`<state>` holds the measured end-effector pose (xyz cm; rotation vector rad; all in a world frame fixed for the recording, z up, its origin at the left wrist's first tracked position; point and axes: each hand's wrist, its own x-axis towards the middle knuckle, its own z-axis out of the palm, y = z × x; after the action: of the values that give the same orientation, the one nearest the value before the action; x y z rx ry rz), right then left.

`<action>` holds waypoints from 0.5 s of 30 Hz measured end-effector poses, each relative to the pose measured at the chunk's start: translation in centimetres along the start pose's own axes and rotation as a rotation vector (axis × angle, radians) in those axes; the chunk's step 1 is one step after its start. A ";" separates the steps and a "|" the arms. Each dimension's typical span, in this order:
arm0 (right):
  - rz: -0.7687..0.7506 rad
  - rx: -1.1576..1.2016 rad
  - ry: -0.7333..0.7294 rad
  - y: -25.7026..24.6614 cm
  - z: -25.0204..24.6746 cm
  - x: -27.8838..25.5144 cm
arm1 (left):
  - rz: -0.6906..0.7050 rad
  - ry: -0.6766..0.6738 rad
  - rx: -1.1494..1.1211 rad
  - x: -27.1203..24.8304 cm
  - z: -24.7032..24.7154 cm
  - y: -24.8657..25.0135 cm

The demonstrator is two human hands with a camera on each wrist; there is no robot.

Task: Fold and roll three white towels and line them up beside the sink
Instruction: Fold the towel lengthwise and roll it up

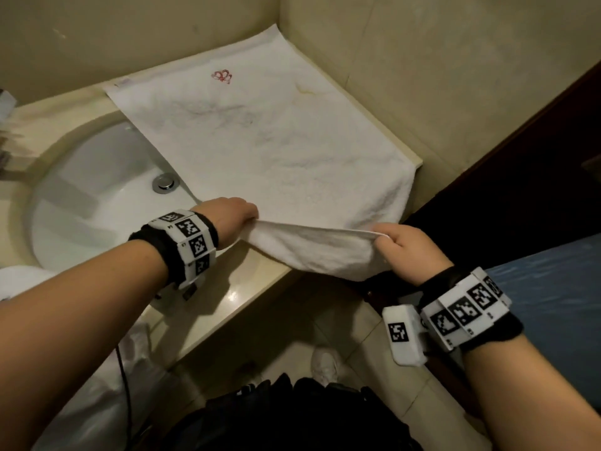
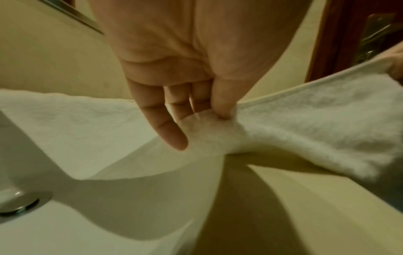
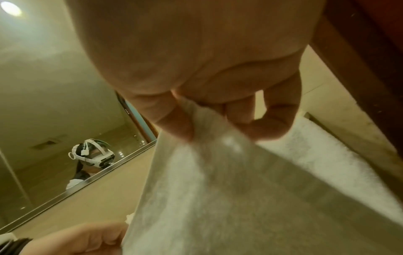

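Towel: white terry cloth towel (image 1: 276, 148) is lying spread across the beige counter (image 1: 247, 288) at frame centre, overlapping the white oval sink (image 1: 91, 203).
Left hand (image 1: 232, 216): pinching the towel's near edge.
Right hand (image 1: 406, 249): gripping the same edge, lower right.

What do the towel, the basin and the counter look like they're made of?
Towel: white terry cloth, probably cotton; fuzzy looped pile, hemmed edge, drapes limply between both hands. Basin: glossy white, likely glazed ceramic; smooth with soft reflections. Counter: polished beige stone or imitation; shiny highlight.
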<state>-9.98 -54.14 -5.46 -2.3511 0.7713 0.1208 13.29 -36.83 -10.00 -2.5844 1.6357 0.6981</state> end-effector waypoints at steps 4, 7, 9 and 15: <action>0.151 0.199 -0.087 0.9 0.2 -0.5 | -0.019 -0.006 -0.101 0.4 -1.4 -0.9; 0.269 0.411 -0.013 2.1 0.4 -0.4 | 0.057 0.124 -0.123 1.7 -3.8 -0.5; 0.286 0.487 0.089 3.1 0.0 0.0 | 0.121 0.190 -0.105 3.2 -5.8 0.4; 0.436 0.463 0.461 7.2 -3.4 2.0 | 0.255 0.238 -0.039 9.9 -10.5 4.9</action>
<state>-12.67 -61.61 -7.39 -1.7558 1.3640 -0.3902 16.39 -50.03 -3.10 -2.5979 2.0667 0.4436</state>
